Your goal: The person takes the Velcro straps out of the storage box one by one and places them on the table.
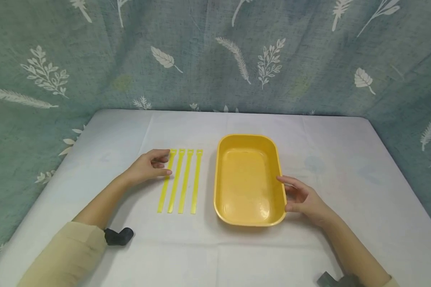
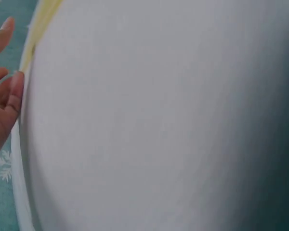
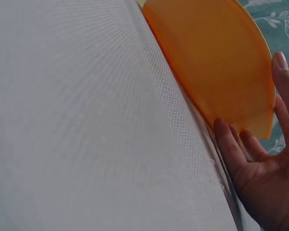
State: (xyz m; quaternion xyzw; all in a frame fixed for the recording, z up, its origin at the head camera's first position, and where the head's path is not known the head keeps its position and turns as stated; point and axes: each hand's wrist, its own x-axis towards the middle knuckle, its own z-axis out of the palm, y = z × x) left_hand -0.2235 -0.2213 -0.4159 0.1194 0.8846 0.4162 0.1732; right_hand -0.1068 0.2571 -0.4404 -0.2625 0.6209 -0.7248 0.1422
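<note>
Several flat yellow plastic strips, each with a small open loop at its far end, lie side by side on the white-covered table. My left hand is at the leftmost strip, index fingertip by its looped end and thumb tip overlapping its upper part. Those fingers are loosely bent, with a gap between thumb and index. To the right stands a yellow rectangular tray with nothing inside. My right hand touches its right side, index fingertip at the rim and thumb lower against the outer wall, fingers spread.
The white tablecloth has fold lines running across it. A green curtain with white leaf prints hangs behind the table's far edge. Black devices stick out at both wrists, such as the left wrist device.
</note>
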